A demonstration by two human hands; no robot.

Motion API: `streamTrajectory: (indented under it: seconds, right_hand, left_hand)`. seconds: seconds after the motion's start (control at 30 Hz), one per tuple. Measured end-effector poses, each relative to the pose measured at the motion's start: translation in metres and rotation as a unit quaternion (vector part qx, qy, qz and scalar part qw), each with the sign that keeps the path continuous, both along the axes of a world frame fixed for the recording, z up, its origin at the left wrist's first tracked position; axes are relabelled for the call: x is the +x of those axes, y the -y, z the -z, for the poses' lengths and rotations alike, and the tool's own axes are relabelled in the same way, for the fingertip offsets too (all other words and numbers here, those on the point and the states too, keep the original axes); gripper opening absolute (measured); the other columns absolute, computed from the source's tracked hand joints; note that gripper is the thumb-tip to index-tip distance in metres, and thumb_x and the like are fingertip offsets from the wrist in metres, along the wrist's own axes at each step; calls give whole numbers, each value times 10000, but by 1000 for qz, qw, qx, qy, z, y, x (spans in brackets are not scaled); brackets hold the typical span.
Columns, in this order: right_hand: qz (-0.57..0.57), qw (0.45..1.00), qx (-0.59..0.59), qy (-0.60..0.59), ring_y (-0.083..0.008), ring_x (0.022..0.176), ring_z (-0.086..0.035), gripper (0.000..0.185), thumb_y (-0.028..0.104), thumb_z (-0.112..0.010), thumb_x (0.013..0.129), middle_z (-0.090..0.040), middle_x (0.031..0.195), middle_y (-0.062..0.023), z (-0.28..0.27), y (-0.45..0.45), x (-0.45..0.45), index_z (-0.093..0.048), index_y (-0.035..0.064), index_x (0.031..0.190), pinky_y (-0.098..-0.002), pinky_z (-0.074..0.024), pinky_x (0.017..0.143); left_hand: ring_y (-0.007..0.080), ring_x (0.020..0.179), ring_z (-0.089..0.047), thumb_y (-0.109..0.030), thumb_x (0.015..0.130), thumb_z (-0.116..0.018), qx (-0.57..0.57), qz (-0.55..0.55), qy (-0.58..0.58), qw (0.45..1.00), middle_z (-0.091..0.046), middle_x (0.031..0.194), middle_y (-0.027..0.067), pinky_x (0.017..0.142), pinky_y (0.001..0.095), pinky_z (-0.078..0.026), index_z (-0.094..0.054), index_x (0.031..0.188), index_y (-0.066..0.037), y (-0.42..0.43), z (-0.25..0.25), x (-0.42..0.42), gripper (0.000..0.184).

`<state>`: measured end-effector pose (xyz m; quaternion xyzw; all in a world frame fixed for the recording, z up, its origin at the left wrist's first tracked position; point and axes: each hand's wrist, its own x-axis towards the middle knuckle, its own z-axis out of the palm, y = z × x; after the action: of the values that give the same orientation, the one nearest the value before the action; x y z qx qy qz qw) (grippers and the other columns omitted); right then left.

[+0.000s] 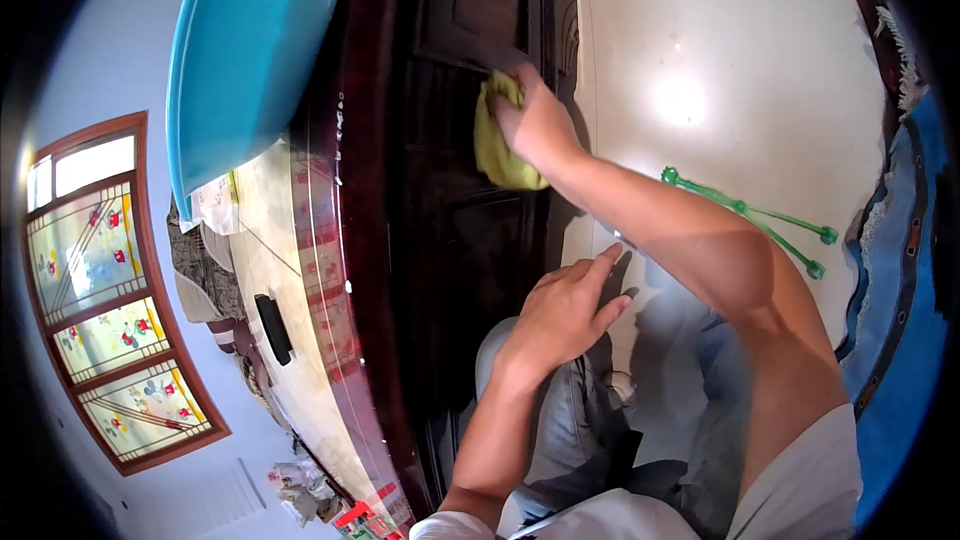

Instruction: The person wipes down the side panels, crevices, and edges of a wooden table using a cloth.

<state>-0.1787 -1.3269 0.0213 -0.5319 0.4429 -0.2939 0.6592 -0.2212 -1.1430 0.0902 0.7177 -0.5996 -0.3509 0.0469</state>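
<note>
My right hand [537,122] presses a yellow-green cloth [497,145] against the dark wooden cabinet front [480,250], its fingers bunched into the fabric. The cloth hangs in folds below the fingers and hides part of the panel. Lower down, my left hand [568,308] is over my bent knee in grey jeans [560,420], holding nothing, with the index finger and thumb stretched apart. The cabinet has raised panels and a dark red top edge [365,140].
On the cabinet top stand a large blue basin [250,50] and a black object [272,330]. A green plastic stick-like item [740,208] lies on the shiny pale floor [700,30]. Blue fabric [900,340] hangs at the right; a patterned window [110,290] is at the left.
</note>
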Motion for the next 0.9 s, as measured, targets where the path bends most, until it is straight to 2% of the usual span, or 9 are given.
streamTrajectory:
  seconds: [0.13, 0.17, 0.27, 0.3, 0.33, 0.5, 0.6, 0.8, 0.9]
  right_hand:
    - [-83, 994, 70, 17, -477, 1190, -674, 491, 309, -661, 993, -720, 1239, -277, 6, -38, -22, -541, 110, 1426, -501, -522, 1027]
    - [-85, 993, 78, 27, -444, 1204, -681, 480, 291, -650, 1003, -707, 1283, -264, 9, -35, -22, -547, 99, 1431, -468, -511, 1047]
    - [-17, 987, 130, 89, -311, 1109, -695, 437, 246, -637, 1019, -723, 1202, -208, 26, -15, -5, -585, 23, 1391, -404, -532, 978]
    - [6, 978, 193, 82, -371, 1188, -698, 490, 234, -625, 1017, -705, 1307, -246, 35, 1, 7, -549, 50, 1465, -447, -521, 1028]
    - [-6, 968, 230, 102, -373, 1211, -687, 511, 224, -618, 1020, -690, 1336, -256, 20, 16, 1, -533, 43, 1491, -440, -518, 1048]
    - [-53, 997, 61, -6, -411, 1234, -676, 502, 244, -633, 1016, -699, 1324, -239, 35, -26, -8, -529, 66, 1474, -478, -501, 1050]
    - [-105, 991, 81, -19, -436, 1185, -689, 459, 299, -661, 996, -729, 1239, -240, 30, -22, -17, -567, 108, 1403, -491, -514, 1015]
    - [-11, 999, 19, -44, -454, 1126, -709, 492, 316, -662, 1000, -747, 1184, -246, 22, 5, -8, -544, 123, 1437, -523, -542, 962]
    - [-76, 996, 18, -44, -461, 1160, -696, 528, 324, -668, 994, -735, 1229, -255, 40, -29, -17, -531, 124, 1464, -516, -531, 1007]
  left_hand:
    - [418, 979, -690, -347, 1022, -684, 52, 5, 14, 999, -687, 1186, 258, 940, 500, -528, -482, 1534, -24, 4, -2, 4, 639]
    - [418, 980, -689, -345, 1021, -687, 34, 5, 11, 999, -688, 1184, 258, 936, 500, -529, -483, 1533, -26, 4, -1, 4, 636]
    - [415, 981, -689, -339, 1018, -692, 7, 5, 7, 1000, -690, 1180, 256, 927, 498, -530, -487, 1529, -30, 2, 0, 5, 631]
    - [414, 982, -690, -337, 1018, -693, 13, 7, 7, 1000, -690, 1181, 256, 927, 497, -531, -487, 1528, -29, 2, -1, 5, 630]
    - [412, 982, -690, -335, 1017, -694, 19, 8, 7, 1000, -690, 1182, 255, 927, 496, -531, -487, 1527, -28, 2, -2, 5, 630]
    - [411, 981, -692, -332, 1018, -694, 23, 9, 1, 1000, -684, 1218, 270, 941, 487, -532, -476, 1537, -8, 3, 4, 5, 650]
    - [419, 974, -691, -328, 1017, -694, 25, 8, -6, 1000, -680, 1236, 279, 944, 489, -532, -474, 1538, -2, 9, 2, 5, 653]
    - [435, 998, -687, -323, 1017, -693, 24, 11, -18, 999, -677, 1239, 285, 963, 502, -525, -474, 1533, 2, 5, 3, 2, 648]
    - [439, 1014, -688, -322, 1016, -694, 39, 10, -16, 999, -677, 1248, 288, 973, 499, -526, -474, 1535, -5, 8, 2, 4, 647]
